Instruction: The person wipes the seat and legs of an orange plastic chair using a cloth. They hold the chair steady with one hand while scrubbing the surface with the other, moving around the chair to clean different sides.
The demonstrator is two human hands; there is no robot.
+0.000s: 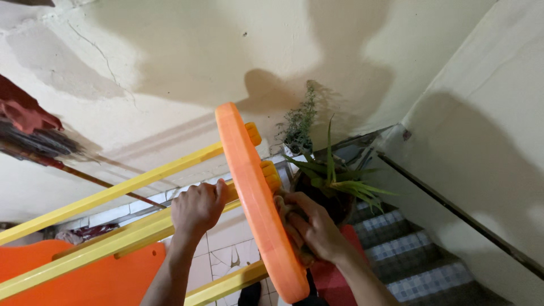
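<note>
Orange plastic panel [256, 204], edge-on to cam, runs diag from upper centre down to bottom centre. Rounded rim, smooth face. Looks like the end piece of a plastic frame w/ yellow rails.

Left hand [197, 207]: fingers curled over the panel's left side, right where the mid yellow rail [102, 241] meets it. Clenched grip, knuckles up; can't tell if it's grasping the panel edge or the rail end, prob both in contact.

Right hand [315, 226]: pressed against the panel's right face, fingers bunched around a small tan cloth [281, 211]. Cloth sits btwn palm and panel, touching the orange surface. Hand closed on the cloth.

Yellow rails: 3 visible, all slanting from lower left up to the panel. Upper yellow rail [113, 192] ends in a peg poking through near the panel top; lower one [226, 286] meets the panel near its bottom end.

Second orange panel [85, 277] lower left, flat-ish, behind the rails.

Surroundings: potted plant [334, 184] w/ long green leaves just right of the panel, behind the right hand. Tiled stairs [408, 260] w/ dark handrail [459, 215] at right. Cream wall [226, 51], cracked plaster. Broom [34, 141] w/ dark bristles leaning at far left.
</note>
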